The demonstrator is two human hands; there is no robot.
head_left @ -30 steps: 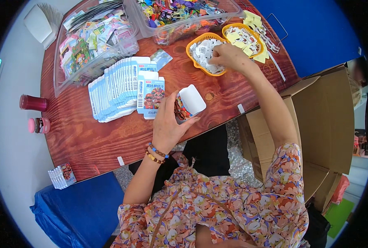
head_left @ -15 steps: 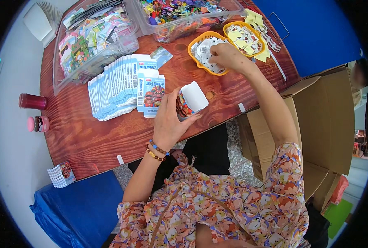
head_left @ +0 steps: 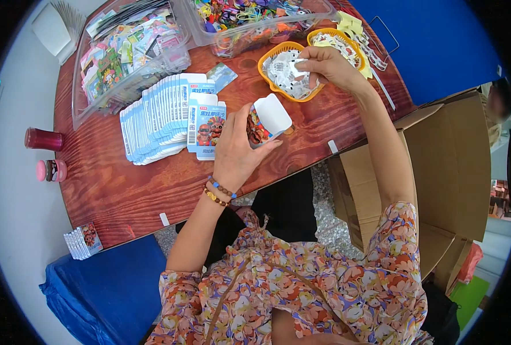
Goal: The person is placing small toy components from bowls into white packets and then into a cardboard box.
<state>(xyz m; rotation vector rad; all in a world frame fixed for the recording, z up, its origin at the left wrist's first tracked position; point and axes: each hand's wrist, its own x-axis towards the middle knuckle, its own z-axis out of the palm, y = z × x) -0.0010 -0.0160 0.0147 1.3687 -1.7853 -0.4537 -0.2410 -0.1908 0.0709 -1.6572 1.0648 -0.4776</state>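
In my left hand [head_left: 236, 144] is a small carton [head_left: 274, 117] with its white flap raised; colourful contents or print show inside it. My right hand [head_left: 331, 69] pinches a small white packet [head_left: 297, 69] over a yellow basket [head_left: 263, 75] filled with white packets printed with dark marks. A second yellow basket [head_left: 361, 54] behind that hand holds patterned pieces and yellow slips. Left of the carton lies a fanned stack of flat blue-and-white cartons [head_left: 155, 118], and one flat carton [head_left: 205, 133] with cartoon figures rests at its right end, partly behind my left hand.
Two clear plastic bins stand at the back: one bin [head_left: 135, 86] of cards and packets, another [head_left: 267, 29] of colourful trinkets. A dark red jar [head_left: 44, 139] and a pink jar [head_left: 51, 171] sit left. Small boxes [head_left: 84, 241] lie at the near-left corner. A large cardboard box [head_left: 445, 167] stands right.
My right hand has lifted slightly out of the yellow basket and now shows a white packet between its fingers. My left hand still holds the carton in nearly the same place.
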